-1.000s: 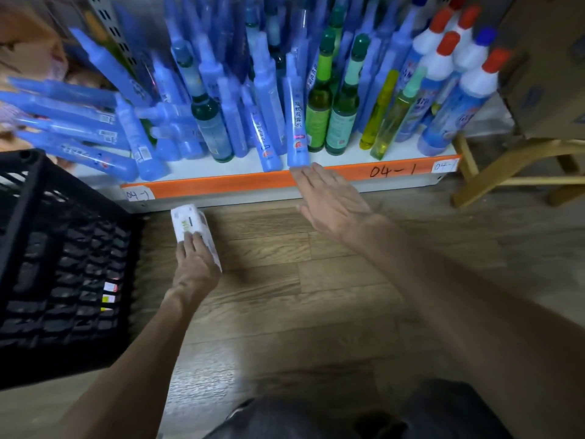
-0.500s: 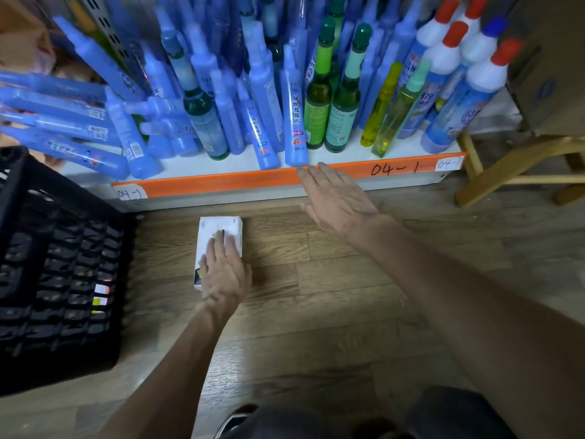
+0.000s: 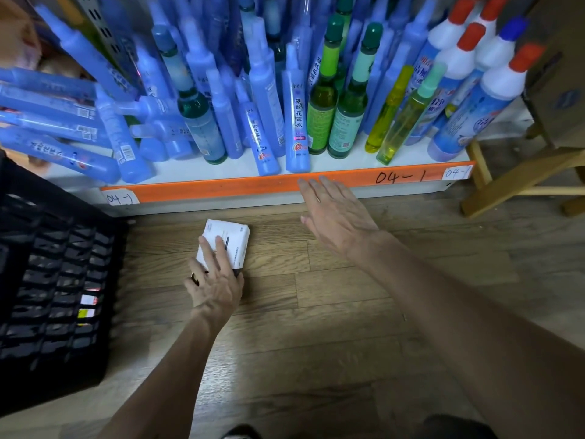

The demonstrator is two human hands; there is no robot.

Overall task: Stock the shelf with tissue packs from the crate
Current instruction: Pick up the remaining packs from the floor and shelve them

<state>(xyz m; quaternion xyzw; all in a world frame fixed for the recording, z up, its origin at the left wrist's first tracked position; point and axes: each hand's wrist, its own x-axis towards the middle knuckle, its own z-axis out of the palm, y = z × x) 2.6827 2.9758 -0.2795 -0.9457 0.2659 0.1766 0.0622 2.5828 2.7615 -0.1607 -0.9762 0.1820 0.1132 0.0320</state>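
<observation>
Left hand pose: the left hand (image 3: 215,286) reaches forward, palm down, onto the white rectangular tissue pack (image 3: 235,237).
Left fingers: two fingers (image 3: 221,253) lie straight across the top of the pack, the outer fingers bend down over its left edge and the thumb sits at its near right corner, so the hand holds the pack.
Right hand pose: the right hand (image 3: 335,217) is stretched out flat, palm down, with its fingers straight, close together and holding nothing.
Right fingertips: these reach the orange edge strip (image 3: 253,185) of the white shelf (image 3: 205,171); whether they touch it cannot be told.
Task item location: the tissue pack is on the wood-plank floor (image 3: 316,312), skewed to the shelf line, in front of the shelf and just right of the black plastic lattice crate (image 3: 57,280).
Writing, strip: "04-1" is handwritten in black (image 3: 400,177) on the orange strip, and repeated on white paper labels at its left end (image 3: 120,198) and right end (image 3: 456,172).
Writing, bottle: a front blue plastic bottle (image 3: 297,122) reads 驱蚊花露水.
Writing, pack: small dark print, too fine to read.
Shelf load: upright blue bottles, green glass bottles (image 3: 323,115), slim yellow bottles (image 3: 386,122) and white bottles with red and blue caps (image 3: 468,90); more blue bottles lie on their sides at the left (image 3: 57,153).
Free shelf room: a narrow bare band of white board runs along the front edge.
Floor limits: the crate stands on the left, a light wooden stool (image 3: 522,179) on the right, with bare planks between the pack and the right hand.
</observation>
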